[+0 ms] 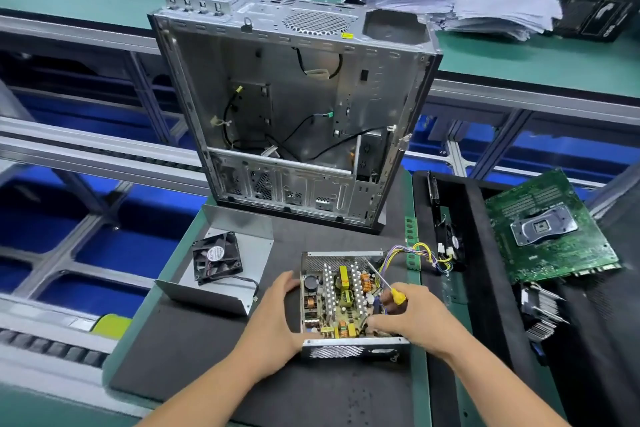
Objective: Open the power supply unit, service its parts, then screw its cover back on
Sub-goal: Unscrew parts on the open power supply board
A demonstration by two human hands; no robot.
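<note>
Power supply unit (pixel 346 302), an open silver metal box w/ its crowded circuit board showing, sits on the dark foam mat (pixel 207 357) of the bench, right in front of the person, long axis running near-to-far. Left hand (pixel 277 315) cups the box's left wall, fingers curled round the edge, steadying it. Right hand (pixel 405 315) grips the yellow-handled screwdriver (pixel 384 284); handle is buried in the grip, shaft slants up-left over the board twd the far right corner, near the bundle of yellow and purple wires (pixel 415 253). Right fingers reach down into the box's near-right part; can't tell what they touch. Likely mid-service, cover not yet back on.

Key relation: grey sheet-metal cover (pixel 239 253) lies just beyond-left of the unit, open side up, w/ a black square fan (pixel 216 258) resting in it, so the left hand is nearer for fetching it.

Farther back stands an empty silver PC case (pixel 294 107); green motherboard (pixel 550 229) off right.
</note>
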